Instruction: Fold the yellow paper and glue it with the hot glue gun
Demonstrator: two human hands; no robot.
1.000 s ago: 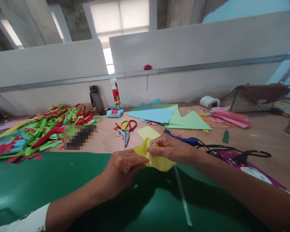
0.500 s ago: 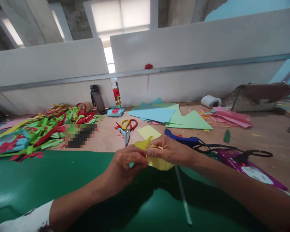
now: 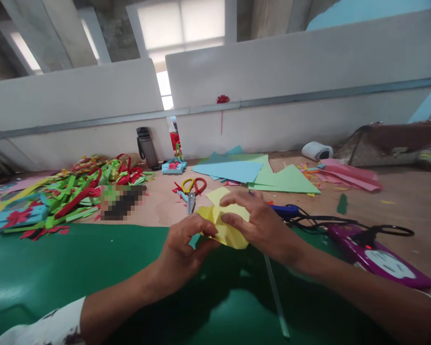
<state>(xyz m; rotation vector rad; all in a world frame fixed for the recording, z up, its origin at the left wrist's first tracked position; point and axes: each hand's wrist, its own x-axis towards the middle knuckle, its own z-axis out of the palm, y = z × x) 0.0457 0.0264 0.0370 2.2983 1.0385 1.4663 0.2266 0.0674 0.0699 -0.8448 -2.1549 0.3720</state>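
The green mat [image 3: 75,268] covers the near part of the table [image 3: 398,191], and both forearms lie across it. Past its far edge, a heap of cut paper strips [image 3: 75,191] spreads to the left, and flat sheets of blue and green paper [image 3: 251,172] lie toward the back. A purple glue gun [image 3: 380,256] rests at the right with its black cord [image 3: 326,221] looped near the right wrist; a sleeve or elbow could catch that loop and drag the tool.

The yellow paper [image 3: 224,225] sits raised just above the mat's far edge, between the two hands. The left hand [image 3: 181,251] pinches its lower left corner with thumb and fingers closed on the fold. The right hand [image 3: 258,225] presses on top, fingers curled over its upper edge. Opposing pulls could tear the crumpled sheet or set a crooked crease.

The scissors [image 3: 191,189] lie just beyond the paper, blades toward the hands; a forward reach risks contact.
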